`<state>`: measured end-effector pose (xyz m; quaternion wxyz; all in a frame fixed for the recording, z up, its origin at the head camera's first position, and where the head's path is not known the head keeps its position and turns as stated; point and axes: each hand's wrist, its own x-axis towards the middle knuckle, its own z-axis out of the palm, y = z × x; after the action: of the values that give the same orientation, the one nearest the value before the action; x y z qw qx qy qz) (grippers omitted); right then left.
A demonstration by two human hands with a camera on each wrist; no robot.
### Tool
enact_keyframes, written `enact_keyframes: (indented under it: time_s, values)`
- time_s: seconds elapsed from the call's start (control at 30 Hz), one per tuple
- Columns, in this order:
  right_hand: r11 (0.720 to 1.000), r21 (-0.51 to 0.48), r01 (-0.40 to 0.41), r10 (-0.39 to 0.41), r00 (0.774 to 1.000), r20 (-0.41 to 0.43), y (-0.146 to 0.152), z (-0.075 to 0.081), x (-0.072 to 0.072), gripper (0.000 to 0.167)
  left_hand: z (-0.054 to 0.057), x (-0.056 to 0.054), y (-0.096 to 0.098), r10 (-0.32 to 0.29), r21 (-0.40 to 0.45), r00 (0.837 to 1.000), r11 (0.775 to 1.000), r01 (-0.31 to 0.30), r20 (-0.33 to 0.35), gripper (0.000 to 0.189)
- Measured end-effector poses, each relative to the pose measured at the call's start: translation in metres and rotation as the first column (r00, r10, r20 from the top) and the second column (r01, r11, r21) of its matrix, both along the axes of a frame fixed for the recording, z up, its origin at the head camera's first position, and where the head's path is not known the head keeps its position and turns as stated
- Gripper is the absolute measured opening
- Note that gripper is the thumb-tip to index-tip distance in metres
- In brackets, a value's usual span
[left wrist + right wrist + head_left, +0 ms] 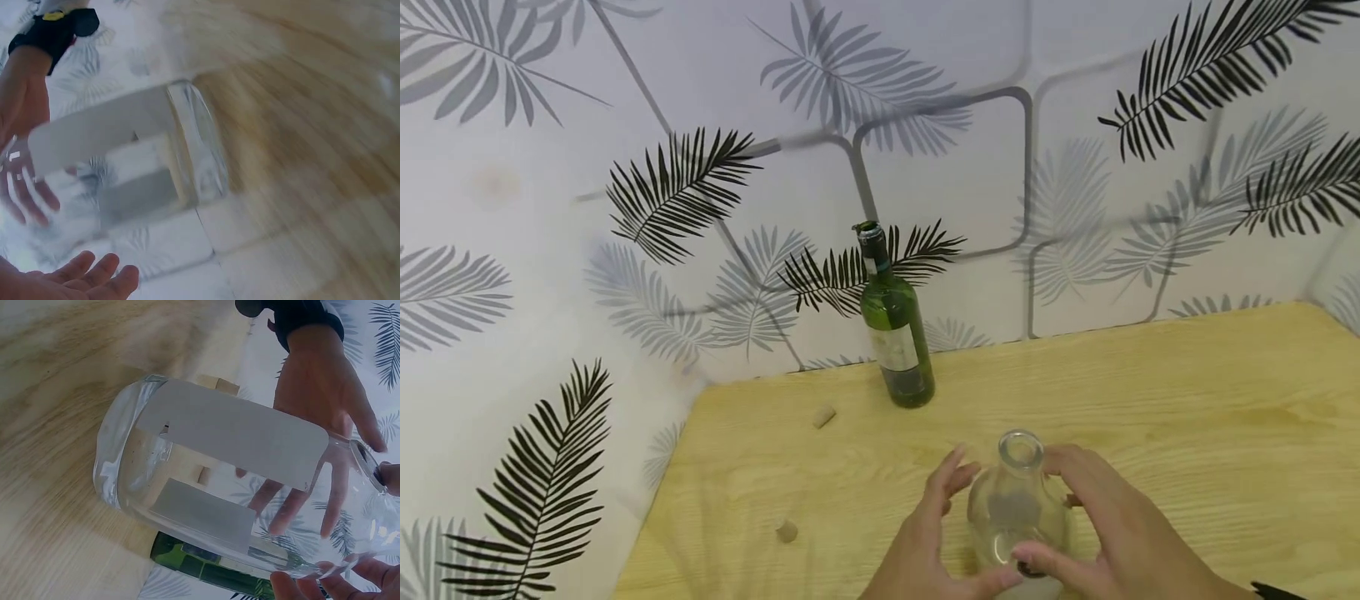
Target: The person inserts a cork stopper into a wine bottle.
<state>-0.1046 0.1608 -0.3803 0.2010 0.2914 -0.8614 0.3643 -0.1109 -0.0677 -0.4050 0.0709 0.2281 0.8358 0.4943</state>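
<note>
In the head view, a clear glass vessel (1017, 508) is between the left hand (923, 542) and right hand (1123, 529), over the worktop (1210, 400). Both hands curve loosely around it, ungripped; contact is unclear. A green bottle (897, 346) stands beyond.

Soft, even light fills the head view, with slight blur at the left hand (922, 540) beside the clear bottle (1017, 510). The left wrist view is dimmer, the table (306, 131) smeared beyond the bottle's base; the right wrist view is crisper, with glare on the bottle's shoulder.
</note>
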Motion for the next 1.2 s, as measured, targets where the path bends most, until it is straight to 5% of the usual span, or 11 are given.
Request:
enact_keyframes:
  time_s: [0.1, 0.2, 0.33, 0.5, 0.67, 0.73, 0.8, 0.9, 1.03, 1.1, 1.2]
  values:
    - [0.999, -0.004, 0.032, -0.032, 0.999, 0.01, -0.002, 0.0, 0.0, 0.064, -0.003, -0.011, -0.034, 0.031, -0.286, 0.975, 0.953, -0.095, -0.222, 0.089]
    - [0.998, 0.003, 0.056, -0.056, 0.998, 0.041, -0.005, 0.0, 0.0, 0.062, -0.008, -0.023, -0.082, 0.017, -0.563, 0.911, 0.782, -0.269, -0.412, 0.076]
    - [0.998, 0.019, 0.055, -0.057, 0.995, 0.083, -0.01, 0.003, -0.004, 0.06, -0.012, -0.027, -0.139, 0.045, -0.733, 0.911, 0.578, -0.358, -0.409, 0.05]
    - [0.999, 0.031, 0.032, -0.034, 0.996, 0.086, -0.013, 0.006, -0.009, 0.058, -0.017, -0.025, -0.162, 0.112, -0.771, 0.949, 0.559, -0.304, -0.293, 0.019]
    - [0.999, 0.029, 0.036, -0.038, 0.998, 0.053, -0.013, 0.006, -0.014, 0.06, -0.028, -0.03, -0.155, 0.098, -0.8, 0.944, 0.508, -0.319, -0.314, 0.023]
    - [0.998, 0.042, 0.046, -0.048, 0.998, 0.05, -0.013, 0.006, -0.015, 0.061, -0.029, -0.033, -0.149, 0.081, -0.791, 0.937, 0.514, -0.332, -0.341, 0.024]
    - [0.997, 0.074, 0.039, -0.044, 0.996, 0.075, -0.011, 0.007, -0.016, 0.065, -0.027, -0.037, -0.141, 0.074, -0.747, 0.932, 0.576, -0.331, -0.355, 0.018]
    - [0.995, 0.102, 0.006, -0.014, 0.996, 0.085, -0.006, 0.019, -0.018, 0.074, -0.012, -0.039, -0.119, 0.106, -0.582, 0.927, 0.751, -0.311, -0.359, 0.015]
    - [0.995, 0.046, -0.089, 0.092, 0.995, -0.046, 0.0, 0.059, -0.023, 0.08, 0.032, -0.036, -0.077, 0.186, -0.112, 0.936, 0.967, -0.228, -0.298, 0.019]
    - [0.986, 0.024, -0.163, 0.165, 0.97, -0.176, -0.002, 0.083, -0.024, 0.073, 0.058, -0.033, -0.055, 0.168, 0.151, 0.947, 0.98, -0.13, -0.274, 0.019]
    - [0.963, 0.054, -0.263, 0.267, 0.911, -0.314, -0.007, 0.11, -0.023, 0.061, 0.087, -0.028, -0.028, 0.064, 0.425, 0.96, 0.903, 0.06, -0.271, 0.018]
